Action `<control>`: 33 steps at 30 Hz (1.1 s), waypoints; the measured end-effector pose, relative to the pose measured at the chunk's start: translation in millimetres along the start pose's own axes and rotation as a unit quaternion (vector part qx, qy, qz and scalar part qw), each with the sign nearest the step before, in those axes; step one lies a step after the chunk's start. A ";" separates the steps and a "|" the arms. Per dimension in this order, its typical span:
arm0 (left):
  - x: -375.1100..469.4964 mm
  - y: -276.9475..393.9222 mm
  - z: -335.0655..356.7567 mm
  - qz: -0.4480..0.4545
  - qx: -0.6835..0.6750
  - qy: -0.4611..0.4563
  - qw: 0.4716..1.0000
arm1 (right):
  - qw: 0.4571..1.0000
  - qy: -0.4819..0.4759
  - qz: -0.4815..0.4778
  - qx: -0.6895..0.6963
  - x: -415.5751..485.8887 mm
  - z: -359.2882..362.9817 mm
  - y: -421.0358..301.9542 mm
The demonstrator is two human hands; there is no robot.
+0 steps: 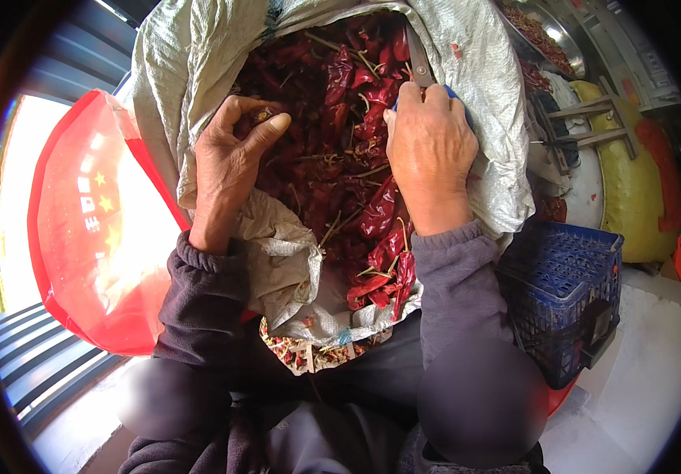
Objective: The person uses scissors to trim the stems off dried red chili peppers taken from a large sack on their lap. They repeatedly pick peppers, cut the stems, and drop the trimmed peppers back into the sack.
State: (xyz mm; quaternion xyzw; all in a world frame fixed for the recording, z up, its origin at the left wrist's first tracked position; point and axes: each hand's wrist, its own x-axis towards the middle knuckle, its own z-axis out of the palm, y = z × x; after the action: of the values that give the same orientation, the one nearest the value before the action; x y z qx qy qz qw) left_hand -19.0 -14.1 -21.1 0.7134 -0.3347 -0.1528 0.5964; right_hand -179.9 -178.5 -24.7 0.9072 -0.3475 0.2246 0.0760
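Dried red chili peppers [376, 216] fill an open white woven sack [494, 124] in front of me. At the sack's left side, my left hand [231, 151] pinches a dark dried chili pepper [257, 115] between thumb and fingers, its stem end towards me. My right hand [432, 142] is closed on the blue handles of a pair of scissors [420, 65], over the right part of the peppers. The scissors' blades point away from me, near the sack's far right inner wall. Whether the blades are apart cannot be told.
A red plastic bag [74, 237] stands left of the sack. On the right are a blue plastic basket [559, 296], a full yellow sack [630, 207], a wooden frame [604, 124] and a metal bowl [571, 44] with red pieces. Chili bits lie on the floor below the sack.
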 end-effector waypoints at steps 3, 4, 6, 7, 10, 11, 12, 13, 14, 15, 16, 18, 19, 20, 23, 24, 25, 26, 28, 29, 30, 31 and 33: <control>0.4 1.8 -3.6 0.007 0.045 -0.022 0.999 | 1.000 -0.001 0.008 -0.014 -2.6 -6.8 0.6; 0.2 0.7 -4.3 0.012 0.047 -0.023 0.999 | 1.000 0.003 0.008 -0.021 -3.2 -8.6 1.2; 0.4 -2.3 -4.1 0.024 0.049 -0.027 0.998 | 0.999 -0.017 0.024 -0.030 -4.4 -10.2 3.3; 1.1 -2.2 -4.6 0.016 0.035 -0.027 0.999 | 0.998 -0.027 0.033 -0.035 -4.8 -11.1 4.9; 0.2 1.6 -5.2 -0.008 -0.006 -0.032 0.999 | 0.998 -0.012 0.009 -0.054 -7.5 -10.7 9.5; -1.4 5.1 -4.2 -0.015 -0.020 -0.036 0.999 | 0.998 -0.038 0.018 -0.048 -8.3 -9.0 8.0; -1.7 9.8 -2.7 -0.021 -0.035 -0.040 0.998 | 0.997 -0.063 0.028 -0.043 -8.4 -8.7 6.5; -1.6 12.3 -2.1 -0.021 -0.036 -0.042 0.998 | 0.995 -0.088 0.037 -0.038 -8.5 -9.2 5.7; -1.5 14.5 -1.6 -0.022 -0.037 -0.044 0.998 | 0.997 -0.076 0.033 0.003 -9.4 -12.3 5.9; -1.8 15.4 -1.7 -0.023 -0.038 -0.045 0.998 | 0.990 -0.088 0.057 0.092 -8.2 -13.1 5.6; -1.6 13.4 -3.5 -0.015 -0.009 -0.034 0.999 | 0.975 -0.099 0.080 0.180 -6.7 -14.0 5.1; -0.2 5.2 -9.9 0.002 0.049 -0.010 0.999 | 0.898 -0.170 0.136 0.383 -1.3 -21.6 3.4; 0.8 2.4 -11.3 -0.003 0.039 -0.003 0.999 | 0.845 -0.200 0.140 0.476 -0.1 -33.5 0.1; 2.1 -0.3 -12.6 -0.008 0.029 0.004 1.000 | 0.751 -0.250 0.147 0.594 -4.1 -31.6 -2.5; 5.4 -1.6 -11.7 -0.009 0.030 -0.008 0.999 | 0.540 -0.361 0.135 0.748 -10.0 -45.9 -12.3; 4.9 -0.8 -9.6 -0.008 0.034 -0.016 0.999 | 0.518 -0.366 0.142 0.760 -12.1 -42.9 -14.8; 4.3 0.5 -6.4 -0.025 0.019 -0.020 0.999 | 0.496 -0.371 0.150 0.771 -15.2 -38.6 -15.9; 3.6 2.8 -2.1 -0.042 0.003 -0.024 0.999 | 0.509 -0.345 0.148 0.775 -16.7 -35.4 -16.0; 1.1 12.5 -7.2 -0.070 -0.009 -0.026 0.997 | 0.521 -0.296 0.133 0.790 -15.2 -27.2 -23.9; -0.6 17.8 -10.0 -0.082 -0.013 -0.030 0.996 | 0.516 -0.287 0.123 0.797 -14.9 -24.4 -26.2; -1.1 21.3 -9.3 -0.093 -0.022 -0.038 0.995 | 0.517 -0.276 0.116 0.802 -14.5 -23.6 -25.1; -1.3 23.4 -8.8 -0.096 -0.044 -0.044 0.993 | 0.518 -0.265 0.110 0.806 -14.4 -22.8 -24.1; -1.6 25.3 -7.9 -0.101 -0.086 -0.055 0.990 | 0.573 -0.238 0.107 0.777 -15.7 -20.3 -23.6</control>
State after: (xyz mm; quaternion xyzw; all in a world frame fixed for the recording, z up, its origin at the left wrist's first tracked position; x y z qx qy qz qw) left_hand -22.8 -8.7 4.6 0.6802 -0.2791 -0.2792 0.6177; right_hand -181.7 -145.6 -13.5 0.5954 -0.1394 0.1913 -0.7678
